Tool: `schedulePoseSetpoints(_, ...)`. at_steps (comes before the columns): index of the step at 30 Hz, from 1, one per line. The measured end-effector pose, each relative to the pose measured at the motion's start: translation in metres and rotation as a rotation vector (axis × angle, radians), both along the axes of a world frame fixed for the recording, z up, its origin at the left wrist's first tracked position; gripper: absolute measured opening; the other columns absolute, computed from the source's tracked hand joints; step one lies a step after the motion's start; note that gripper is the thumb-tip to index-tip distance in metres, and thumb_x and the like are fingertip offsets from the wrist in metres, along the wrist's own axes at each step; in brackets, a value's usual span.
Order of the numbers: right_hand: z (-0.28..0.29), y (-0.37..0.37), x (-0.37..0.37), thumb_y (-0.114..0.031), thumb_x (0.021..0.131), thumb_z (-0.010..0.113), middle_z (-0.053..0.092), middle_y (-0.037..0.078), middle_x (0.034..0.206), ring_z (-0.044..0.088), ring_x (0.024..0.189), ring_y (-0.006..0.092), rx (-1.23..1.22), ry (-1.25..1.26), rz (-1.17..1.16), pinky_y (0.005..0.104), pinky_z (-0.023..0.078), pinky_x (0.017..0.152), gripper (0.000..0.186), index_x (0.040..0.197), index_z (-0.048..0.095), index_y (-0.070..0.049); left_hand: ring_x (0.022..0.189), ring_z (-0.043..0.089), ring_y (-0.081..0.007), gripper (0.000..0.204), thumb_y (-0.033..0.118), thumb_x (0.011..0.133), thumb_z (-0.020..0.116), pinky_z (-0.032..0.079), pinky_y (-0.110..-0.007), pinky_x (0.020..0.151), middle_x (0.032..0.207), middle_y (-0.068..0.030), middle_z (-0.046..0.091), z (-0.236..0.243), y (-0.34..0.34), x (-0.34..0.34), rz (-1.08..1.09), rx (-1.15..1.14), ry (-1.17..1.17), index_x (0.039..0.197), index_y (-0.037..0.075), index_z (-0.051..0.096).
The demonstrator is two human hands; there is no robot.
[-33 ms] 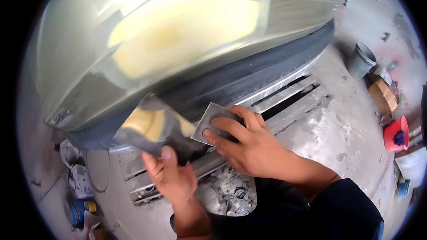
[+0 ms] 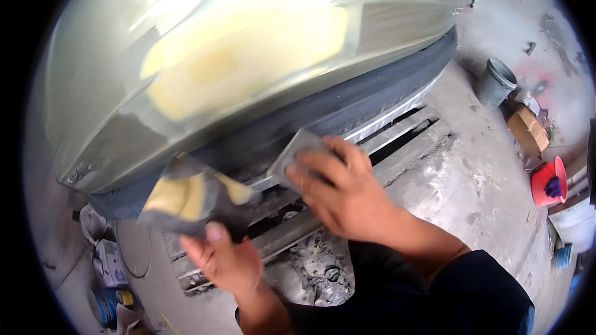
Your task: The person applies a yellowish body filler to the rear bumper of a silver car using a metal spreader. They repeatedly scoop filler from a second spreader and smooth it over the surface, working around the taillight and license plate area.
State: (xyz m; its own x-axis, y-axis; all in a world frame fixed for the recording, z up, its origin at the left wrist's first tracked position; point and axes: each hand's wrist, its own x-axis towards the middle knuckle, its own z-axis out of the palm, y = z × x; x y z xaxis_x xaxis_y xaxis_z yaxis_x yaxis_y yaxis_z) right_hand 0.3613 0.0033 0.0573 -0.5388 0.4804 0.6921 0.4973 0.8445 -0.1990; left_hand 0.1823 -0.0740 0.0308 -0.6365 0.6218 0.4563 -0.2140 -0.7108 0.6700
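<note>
Head view: my left hand (image 2: 231, 265) pinches the dark plate (image 2: 214, 211), smeared with yellow paste (image 2: 180, 196), at its near edge, thumb on top. My right hand (image 2: 347, 193) grips the grey scraper (image 2: 297, 147) (blurred here), fingers spread over it, just beside the plate. Both are near the car bumper (image 2: 397, 34), which bears a yellow patch (image 2: 254, 46).
</note>
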Motion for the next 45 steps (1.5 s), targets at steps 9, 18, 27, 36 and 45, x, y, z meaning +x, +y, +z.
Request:
schedulePoseSetpoints(9, 0.013, 0.053, -0.025, -0.006, 0.080, 0.067, 0.048, 0.011, 0.135, 0.042, 0.114, 0.0454, 0.166, 0.094, -0.430, 0.0520, 0.038, 0.094, 0.052, 0.131, 0.056, -0.009, 0.125, 0.050, -0.0251, 0.056, 0.007, 0.095, 0.057, 0.037, -0.042, 0.109, 0.139, -0.0141, 0.049, -0.003, -0.002, -0.020, 0.132, -0.026, -0.012, 0.145, -0.001, 0.033)
schedulePoseSetpoints(18, 0.003, 0.056, -0.036, -0.012, 0.081, 0.063, 0.048, 0.012, 0.134, 0.043, 0.113, 0.0453, 0.172, 0.033, -0.456, 0.0533, 0.038, 0.086, 0.046, 0.127, 0.059, -0.008, 0.123, 0.050, -0.0239, 0.056, 0.003, 0.092, 0.057, 0.038, -0.041, 0.108, 0.136, -0.0130, 0.051, -0.004, 0.000, -0.028, 0.081, -0.035, -0.028, 0.143, -0.001, 0.035)
schedulePoseSetpoints(27, 0.007, 0.053, -0.051, -0.012, 0.078, 0.063, 0.048, 0.011, 0.133, 0.043, 0.111, 0.0444, 0.185, 0.087, -0.470, 0.0525, 0.038, 0.082, 0.048, 0.126, 0.060, -0.008, 0.122, 0.052, -0.0233, 0.057, 0.001, 0.089, 0.059, 0.039, -0.040, 0.106, 0.134, -0.0129, 0.052, -0.003, 0.001, -0.025, 0.074, -0.037, -0.043, 0.142, -0.001, 0.037)
schedulePoseSetpoints(36, 0.011, 0.057, -0.027, -0.013, 0.082, 0.063, 0.048, 0.012, 0.133, 0.043, 0.113, 0.0451, 0.158, 0.150, -0.449, 0.0536, 0.039, 0.084, 0.046, 0.128, 0.059, -0.008, 0.122, 0.051, -0.0230, 0.057, 0.002, 0.089, 0.059, 0.038, -0.040, 0.107, 0.135, -0.0127, 0.052, -0.001, 0.001, -0.026, 0.073, -0.045, -0.036, 0.142, 0.000, 0.038)
schedulePoseSetpoints(45, 0.011, 0.051, -0.016, -0.013, 0.082, 0.064, 0.048, 0.011, 0.133, 0.042, 0.113, 0.0455, 0.123, 0.083, -0.457, 0.0538, 0.038, 0.087, 0.047, 0.128, 0.059, -0.009, 0.122, 0.051, -0.0232, 0.059, 0.001, 0.089, 0.059, 0.038, -0.040, 0.108, 0.135, -0.0125, 0.052, -0.004, 0.002, -0.023, 0.061, -0.057, -0.038, 0.143, 0.000, 0.037)
